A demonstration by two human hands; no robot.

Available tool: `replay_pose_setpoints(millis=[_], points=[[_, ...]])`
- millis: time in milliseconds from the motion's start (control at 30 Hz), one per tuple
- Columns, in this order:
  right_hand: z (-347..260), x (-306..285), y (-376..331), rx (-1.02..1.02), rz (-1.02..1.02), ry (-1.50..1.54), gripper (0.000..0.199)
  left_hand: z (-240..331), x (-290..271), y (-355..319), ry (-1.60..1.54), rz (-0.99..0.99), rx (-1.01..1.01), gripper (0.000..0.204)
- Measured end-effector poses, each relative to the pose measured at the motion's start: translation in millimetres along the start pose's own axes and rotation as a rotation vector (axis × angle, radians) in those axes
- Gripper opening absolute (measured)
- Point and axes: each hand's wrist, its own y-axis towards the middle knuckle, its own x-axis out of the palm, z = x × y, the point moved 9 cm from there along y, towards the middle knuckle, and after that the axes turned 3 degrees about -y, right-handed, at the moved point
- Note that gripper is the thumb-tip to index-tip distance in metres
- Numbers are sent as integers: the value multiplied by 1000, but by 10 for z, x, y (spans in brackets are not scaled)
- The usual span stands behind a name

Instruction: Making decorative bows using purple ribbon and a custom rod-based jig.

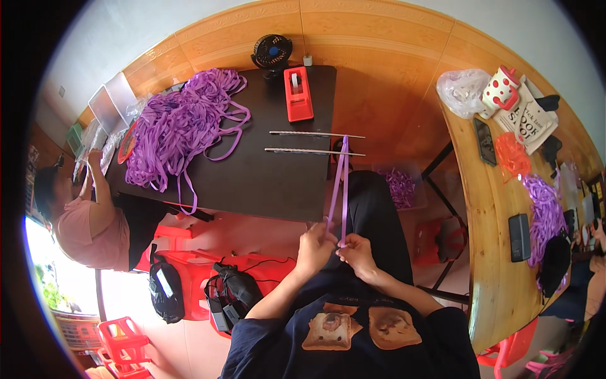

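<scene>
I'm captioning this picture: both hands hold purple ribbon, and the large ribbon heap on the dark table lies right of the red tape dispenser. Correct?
One slip: in the head view, the large ribbon heap on the dark table lies left of the red tape dispenser. The left hand and right hand do hold purple ribbon.

The ribbon (344,199) is purple. The tape dispenser (300,103) is red. The mug (500,92) is white with red dots.

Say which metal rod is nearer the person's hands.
The lower rod in the picture; the upper rod is farther from left hand and right hand, nearer the red tape dispenser.
</scene>
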Motion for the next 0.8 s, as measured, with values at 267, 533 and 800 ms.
replay_pose_setpoints(millis=[267, 533, 800], points=[[-23, 52, -194, 357, -109, -34, 14, -153, 118, -179, -697, -198, -459, 27], [-800, -512, -464, -192, 32, -465, 14, 153, 719, 347, -1024, -356, -444, 17], [-1297, -1766, -813, -553, 678, -1171, 10, 422, 1160, 1531, -1311, -335, -276, 11]])
